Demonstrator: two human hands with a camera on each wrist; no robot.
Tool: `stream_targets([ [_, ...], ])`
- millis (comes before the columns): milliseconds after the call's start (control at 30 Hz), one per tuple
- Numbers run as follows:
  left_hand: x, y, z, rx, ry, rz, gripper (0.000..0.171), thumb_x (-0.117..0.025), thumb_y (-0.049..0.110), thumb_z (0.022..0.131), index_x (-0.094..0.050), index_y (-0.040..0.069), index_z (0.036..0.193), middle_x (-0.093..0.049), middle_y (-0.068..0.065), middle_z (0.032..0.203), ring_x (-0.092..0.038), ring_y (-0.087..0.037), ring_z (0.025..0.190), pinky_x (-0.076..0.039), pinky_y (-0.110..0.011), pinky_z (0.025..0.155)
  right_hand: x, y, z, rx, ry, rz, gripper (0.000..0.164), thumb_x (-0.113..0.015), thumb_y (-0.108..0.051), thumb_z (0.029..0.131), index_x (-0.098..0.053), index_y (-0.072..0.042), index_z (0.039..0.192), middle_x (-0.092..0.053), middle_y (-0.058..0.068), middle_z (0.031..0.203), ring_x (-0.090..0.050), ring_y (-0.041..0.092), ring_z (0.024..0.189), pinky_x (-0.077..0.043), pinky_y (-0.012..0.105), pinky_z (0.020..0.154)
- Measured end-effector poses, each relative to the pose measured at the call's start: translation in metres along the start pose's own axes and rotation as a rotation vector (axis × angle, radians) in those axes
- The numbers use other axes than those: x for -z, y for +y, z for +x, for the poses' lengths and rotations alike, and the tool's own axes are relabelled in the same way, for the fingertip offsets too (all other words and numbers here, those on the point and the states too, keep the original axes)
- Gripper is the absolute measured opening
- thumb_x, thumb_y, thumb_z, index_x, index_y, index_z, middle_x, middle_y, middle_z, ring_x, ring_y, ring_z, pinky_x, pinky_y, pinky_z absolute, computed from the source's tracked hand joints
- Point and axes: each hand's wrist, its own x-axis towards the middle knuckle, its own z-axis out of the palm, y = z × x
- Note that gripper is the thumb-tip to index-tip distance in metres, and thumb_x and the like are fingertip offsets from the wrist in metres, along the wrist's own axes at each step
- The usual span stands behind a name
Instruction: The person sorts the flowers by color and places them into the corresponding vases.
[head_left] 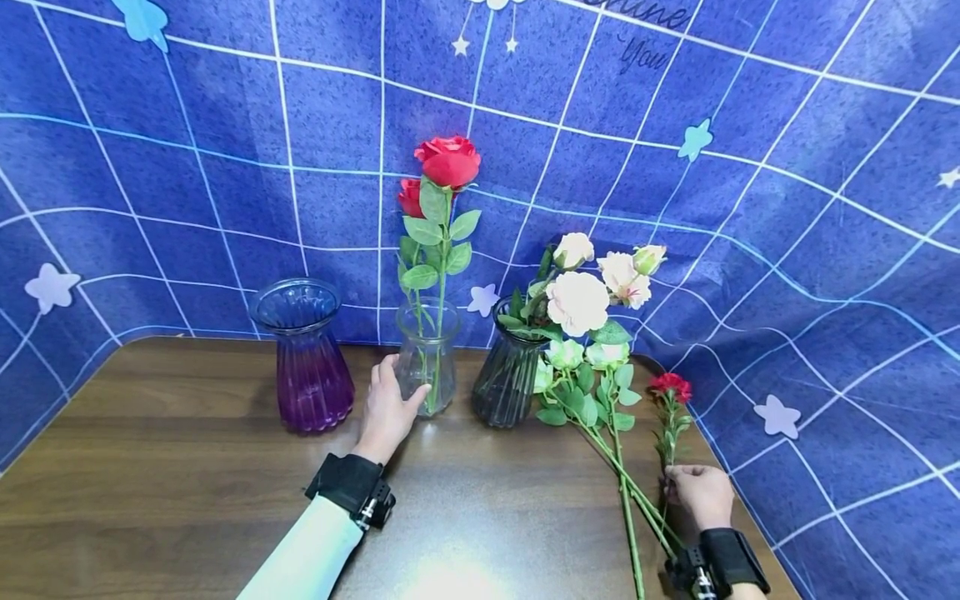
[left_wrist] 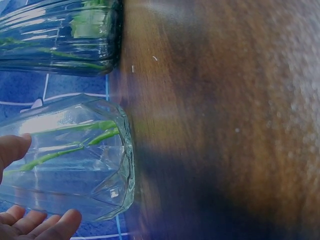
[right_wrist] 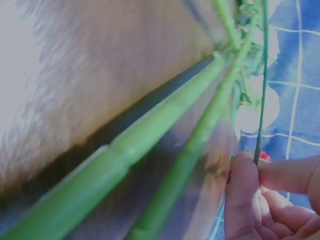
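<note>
My left hand [head_left: 386, 408] grips the clear glass vase [head_left: 444, 375] from its left side, thumb in front. In the left wrist view, thumb and fingers lie along opposite sides of this vase [left_wrist: 65, 165]. Two red roses [head_left: 447, 162] stand in it, their cut stem ends showing through the glass. At the table's right edge, my right hand [head_left: 701, 492] pinches the stem of a red carnation [head_left: 670, 387] between thumb and index finger. The carnation's thin stem [right_wrist: 264, 90] rises from these fingertips in the right wrist view.
A blue-purple glass vase [head_left: 313, 375] stands at left. Right of the clear vase, a dark grey glass vase [head_left: 501, 387] holds pale pink flowers [head_left: 577, 302]. Greenish-white roses [head_left: 566, 354] lie on the table, long stems crossing towards the front. Blue patterned cloth [head_left: 345, 125] hangs behind.
</note>
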Motion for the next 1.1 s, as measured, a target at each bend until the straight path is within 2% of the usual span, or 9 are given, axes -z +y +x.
stream_targets([
  [267,0.000,-0.001,-0.002,0.013,-0.018,-0.005,0.068,-0.072,0.027,0.080,-0.037,0.002,0.132,-0.045,-0.023,0.126,-0.049,-0.042,0.113,-0.042,-0.052,0.091,-0.001,-0.007,-0.005,-0.016,0.059,0.088,0.031,-0.058,-0.013,0.086,-0.064,0.015,0.098,-0.061,-0.005,0.048,-0.058,0.006,0.044,-0.046,0.020,0.046],
  [500,0.000,-0.001,-0.003,0.009,-0.027,-0.012,0.068,-0.072,0.027,0.081,-0.036,0.002,0.133,-0.044,-0.022,0.127,-0.048,-0.042,0.113,-0.042,-0.053,0.092,-0.007,-0.005,-0.001,-0.094,0.027,0.282,0.029,-0.053,-0.004,0.087,-0.060,0.020,0.102,-0.062,-0.002,0.054,-0.060,0.007,0.048,-0.052,0.021,0.048],
  [567,0.000,-0.001,-0.003,0.006,-0.028,-0.016,0.068,-0.072,0.027,0.081,-0.036,0.002,0.133,-0.044,-0.022,0.127,-0.049,-0.042,0.113,-0.042,-0.053,0.091,-0.007,-0.008,-0.002,-0.104,0.033,0.307,0.029,-0.054,-0.003,0.087,-0.060,0.020,0.103,-0.063,-0.002,0.054,-0.060,0.007,0.048,-0.051,0.021,0.047],
  [700,0.001,-0.001,-0.002,0.010,-0.039,-0.022,0.066,-0.071,0.028,0.082,-0.036,0.003,0.132,-0.043,-0.021,0.126,-0.049,-0.041,0.113,-0.042,-0.052,0.091,-0.004,-0.016,-0.006,-0.068,0.067,0.289,0.032,-0.056,-0.007,0.088,-0.059,0.018,0.108,-0.062,-0.010,0.051,-0.060,0.002,0.048,-0.049,0.016,0.050],
  [767,0.001,0.000,-0.002,0.014,-0.040,-0.022,0.065,-0.071,0.028,0.082,-0.036,0.004,0.132,-0.043,-0.021,0.126,-0.049,-0.040,0.113,-0.042,-0.053,0.091,-0.002,-0.018,-0.005,-0.043,0.087,0.324,0.032,-0.057,-0.007,0.088,-0.059,0.017,0.109,-0.061,-0.013,0.051,-0.060,0.000,0.048,-0.050,0.015,0.051],
  [833,0.001,0.000,-0.001,0.014,-0.038,-0.020,0.065,-0.071,0.028,0.082,-0.037,0.004,0.132,-0.044,-0.021,0.126,-0.049,-0.041,0.113,-0.042,-0.053,0.091,-0.002,-0.011,0.005,-0.011,0.106,0.430,0.026,-0.059,-0.007,0.087,-0.063,0.013,0.103,-0.063,-0.012,0.052,-0.062,0.001,0.048,-0.052,0.017,0.052],
  [967,0.001,0.001,0.000,0.006,-0.022,-0.017,0.066,-0.072,0.027,0.080,-0.038,0.003,0.131,-0.045,-0.022,0.125,-0.049,-0.042,0.112,-0.042,-0.053,0.090,-0.009,0.022,0.043,0.046,0.167,0.694,0.008,-0.070,-0.010,0.082,-0.071,-0.003,0.085,-0.068,-0.003,0.058,-0.065,0.009,0.050,-0.055,0.023,0.052],
  [1033,0.001,0.001,0.000,0.006,-0.020,-0.020,0.066,-0.072,0.027,0.080,-0.038,0.003,0.132,-0.045,-0.022,0.125,-0.049,-0.041,0.112,-0.042,-0.053,0.090,-0.013,0.039,0.065,0.076,0.198,0.791,0.011,-0.076,-0.012,0.077,-0.073,-0.005,0.085,-0.070,0.003,0.063,-0.067,0.013,0.052,-0.055,0.025,0.052],
  [1100,0.000,0.000,0.000,0.006,-0.024,-0.024,0.066,-0.072,0.026,0.081,-0.037,0.003,0.132,-0.044,-0.022,0.126,-0.049,-0.041,0.113,-0.042,-0.053,0.091,-0.015,0.049,0.080,0.110,0.219,0.851,0.024,-0.078,-0.013,0.074,-0.072,0.000,0.093,-0.071,0.008,0.068,-0.068,0.018,0.054,-0.056,0.029,0.053],
])
